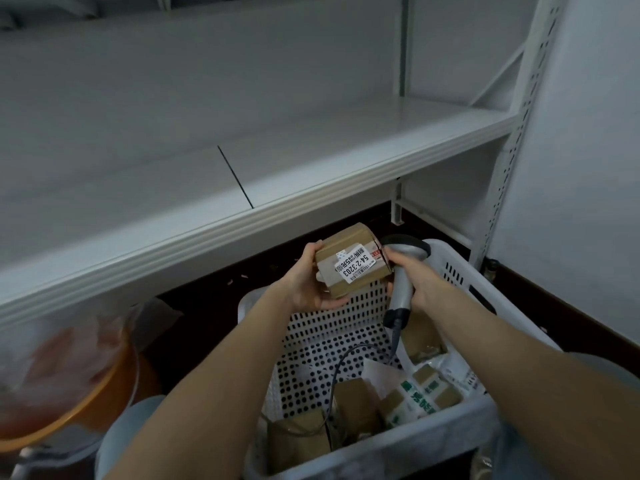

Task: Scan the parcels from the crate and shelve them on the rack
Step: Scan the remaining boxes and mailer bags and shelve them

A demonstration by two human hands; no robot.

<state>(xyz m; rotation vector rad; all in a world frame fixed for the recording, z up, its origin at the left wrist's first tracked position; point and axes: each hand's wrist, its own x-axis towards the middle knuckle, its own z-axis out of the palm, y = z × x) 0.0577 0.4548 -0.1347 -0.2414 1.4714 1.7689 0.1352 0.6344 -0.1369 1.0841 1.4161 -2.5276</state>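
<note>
The person's left hand (pixel 308 284) is curled round the near-left end of a small brown cardboard parcel (pixel 349 242), thumb on top and fingers underneath, holding it up with its white printed label (pixel 355 266) turned towards them; the label reads 54-2-3203. Just to the right of it, the right hand (pixel 417 277) grips the handle of a grey handheld barcode scanner (pixel 401 292), fingers wrapped round it, and the scanner's dark head sits right up against the far-right end of the parcel, close enough that I can't tell whether they touch. So the parcel hangs between the two hands, in the air over the far end of a white perforated plastic crate (pixel 332 344) and just below the front lip of the shelf. A thin black cable (pixel 341 363) drops from the butt of the scanner and loops down into the crate. At the near end of the crate lie more brown taped parcels (pixel 356 398), packed against one another, one of them wrapped in white tape with green print (pixel 420 393). Above and behind everything stands the white metal rack (pixel 311 150), its broad shelf running across with a pierced upright at the right. Under the shelf on the left sits an orange round basin (pixel 86 396) with a clear plastic bag bunched in it.
</note>
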